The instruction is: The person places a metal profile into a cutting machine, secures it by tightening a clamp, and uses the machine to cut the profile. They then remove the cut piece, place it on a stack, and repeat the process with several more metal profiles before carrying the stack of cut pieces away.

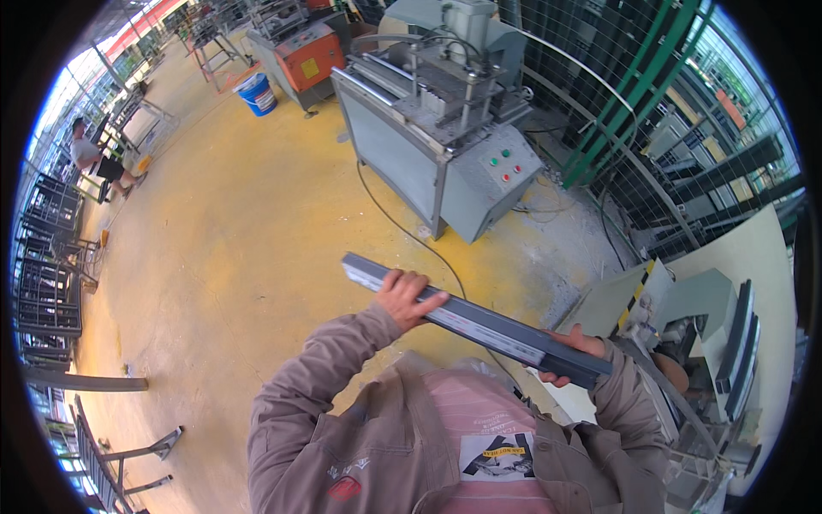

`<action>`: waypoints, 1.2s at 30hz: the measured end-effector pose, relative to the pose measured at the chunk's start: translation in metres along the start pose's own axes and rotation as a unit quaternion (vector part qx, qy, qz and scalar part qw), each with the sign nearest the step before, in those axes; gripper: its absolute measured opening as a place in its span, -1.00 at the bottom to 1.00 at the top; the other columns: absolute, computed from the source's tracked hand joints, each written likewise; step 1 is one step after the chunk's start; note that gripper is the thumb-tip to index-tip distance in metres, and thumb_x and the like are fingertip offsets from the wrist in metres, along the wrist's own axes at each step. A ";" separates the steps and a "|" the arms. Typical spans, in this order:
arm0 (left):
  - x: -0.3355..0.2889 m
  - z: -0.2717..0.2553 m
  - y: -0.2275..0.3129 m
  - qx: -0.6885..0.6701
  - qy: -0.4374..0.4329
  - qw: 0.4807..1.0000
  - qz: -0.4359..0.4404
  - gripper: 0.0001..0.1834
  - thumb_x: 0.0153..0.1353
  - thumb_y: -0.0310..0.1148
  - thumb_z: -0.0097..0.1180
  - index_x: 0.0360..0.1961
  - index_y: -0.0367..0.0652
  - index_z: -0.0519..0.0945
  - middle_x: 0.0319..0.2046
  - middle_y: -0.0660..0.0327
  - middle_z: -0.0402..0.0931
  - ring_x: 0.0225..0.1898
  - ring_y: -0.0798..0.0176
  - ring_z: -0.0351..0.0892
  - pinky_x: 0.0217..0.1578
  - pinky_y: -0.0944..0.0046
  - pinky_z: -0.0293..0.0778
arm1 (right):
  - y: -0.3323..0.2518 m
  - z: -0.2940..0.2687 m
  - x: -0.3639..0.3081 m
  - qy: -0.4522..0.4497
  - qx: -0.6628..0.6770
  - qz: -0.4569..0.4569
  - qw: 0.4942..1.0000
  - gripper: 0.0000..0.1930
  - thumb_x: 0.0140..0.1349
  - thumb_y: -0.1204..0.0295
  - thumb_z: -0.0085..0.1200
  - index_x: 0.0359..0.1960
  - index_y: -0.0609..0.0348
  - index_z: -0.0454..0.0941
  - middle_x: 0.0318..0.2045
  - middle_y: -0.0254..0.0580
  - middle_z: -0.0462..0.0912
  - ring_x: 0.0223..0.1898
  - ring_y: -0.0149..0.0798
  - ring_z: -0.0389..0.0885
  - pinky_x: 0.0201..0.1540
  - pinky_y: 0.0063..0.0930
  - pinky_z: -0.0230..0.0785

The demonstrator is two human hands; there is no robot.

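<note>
A long dark grey metal profile (pixel 488 330), with a pale printed film along one side, lies slantwise in front of my body. My left hand (pixel 407 299) is wrapped over it near its left end, fingers curled across the top. Close to the other end, my right hand (pixel 572 351) grips the profile from the right, part of the palm hidden behind it. The profile is held in the air above the floor, its left end farther from me than its right.
Ahead stands a grey machine (pixel 428 128) with green and red buttons; its cable (pixel 402 227) runs over the yellow floor. A bench machine (pixel 698 334) with dark profiles is close on my right. Farther off are a blue bucket (pixel 257 94), an orange-fronted machine (pixel 312 64) and a person (pixel 94 158).
</note>
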State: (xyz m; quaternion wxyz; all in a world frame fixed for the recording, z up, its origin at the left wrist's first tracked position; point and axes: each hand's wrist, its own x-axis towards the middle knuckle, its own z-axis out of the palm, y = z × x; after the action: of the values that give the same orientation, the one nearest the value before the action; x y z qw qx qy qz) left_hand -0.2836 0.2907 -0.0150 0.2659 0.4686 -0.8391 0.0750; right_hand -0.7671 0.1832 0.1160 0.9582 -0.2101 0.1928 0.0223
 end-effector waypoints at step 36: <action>-0.078 -0.072 -0.208 -0.553 -0.332 0.664 -0.378 0.24 0.20 0.09 0.68 0.73 -0.49 0.46 0.27 -0.12 0.76 0.25 0.03 0.78 0.37 0.02 0.68 | -0.045 -0.034 0.457 0.387 0.021 -0.306 0.869 -0.42 0.79 -0.10 0.31 0.33 0.25 0.70 0.13 -0.08 0.86 0.02 -0.05 0.95 0.02 0.07 0.95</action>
State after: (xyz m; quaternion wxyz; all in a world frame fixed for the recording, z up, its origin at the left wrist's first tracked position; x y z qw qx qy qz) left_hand -0.0522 0.2618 -0.0195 0.1855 0.5063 -0.5101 -0.6701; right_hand -0.3511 0.1105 -0.0684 0.7696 -0.2305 0.4747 -0.3595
